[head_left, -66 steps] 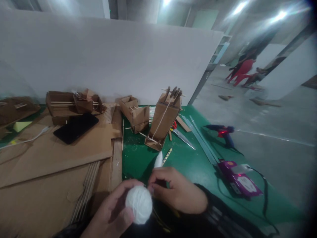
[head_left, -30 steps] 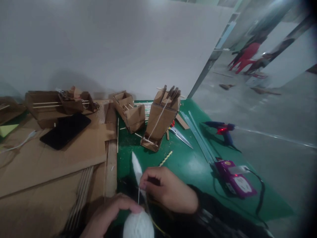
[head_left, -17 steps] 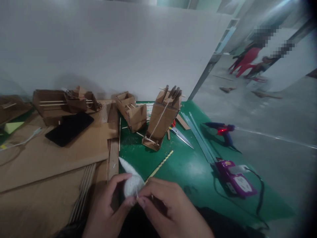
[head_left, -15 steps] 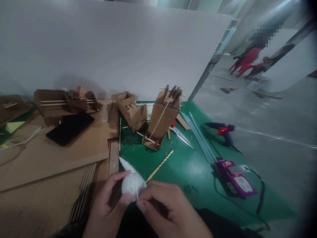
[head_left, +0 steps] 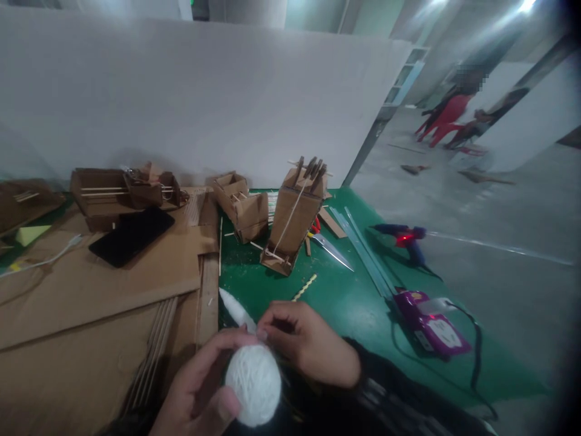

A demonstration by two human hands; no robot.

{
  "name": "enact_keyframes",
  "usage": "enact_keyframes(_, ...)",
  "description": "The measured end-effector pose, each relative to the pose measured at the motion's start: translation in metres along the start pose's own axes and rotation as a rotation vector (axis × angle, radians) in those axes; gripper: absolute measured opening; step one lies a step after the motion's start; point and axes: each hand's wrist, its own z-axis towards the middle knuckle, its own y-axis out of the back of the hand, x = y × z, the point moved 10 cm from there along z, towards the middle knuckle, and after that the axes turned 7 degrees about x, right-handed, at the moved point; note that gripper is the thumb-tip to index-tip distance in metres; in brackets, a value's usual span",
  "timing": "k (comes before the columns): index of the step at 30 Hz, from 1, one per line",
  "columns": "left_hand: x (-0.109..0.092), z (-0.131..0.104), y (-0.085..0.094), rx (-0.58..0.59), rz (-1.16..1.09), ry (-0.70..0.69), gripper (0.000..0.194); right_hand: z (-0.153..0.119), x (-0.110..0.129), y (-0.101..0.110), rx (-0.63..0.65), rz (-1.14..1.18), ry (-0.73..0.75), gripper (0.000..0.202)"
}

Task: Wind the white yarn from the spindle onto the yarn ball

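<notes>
A ball of white string sits in my left hand, its thumb on the near side and its fingers curled over the top. Just above the ball, my right hand is closed in a pinch at its upper edge, on the string; the strand itself is hard to make out now. Behind my fingers, a pointed white piece lies on the green table, its lower end hidden. A twisted yellow stick lies beyond my right hand, partly covered by it.
A tall cardboard model with a string down its front stands ahead, with scissors beside it. Rightward lie clear glue sticks, a glue gun and a purple power box. A black phone rests on cardboard sheets.
My right hand has moved up and away, from the ball's near right side to its far edge. The ball has come nearer to me and turned in my left hand.
</notes>
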Motion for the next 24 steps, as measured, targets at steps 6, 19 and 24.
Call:
enact_keyframes(6,0.007,-0.004,0.007,0.030,0.284,0.020,0.040,-0.003,0.016,0.013,0.001,-0.180,-0.046,0.018)
enact_keyframes(19,0.011,0.008,0.021,-0.101,0.232,-0.002,0.038,-0.040,0.048,-0.035,-0.084,-0.113,0.141,0.018)
enact_keyframes(24,0.005,0.000,0.021,-0.181,-0.048,-0.124,0.042,-0.030,0.023,-0.039,-0.072,0.124,0.117,0.024)
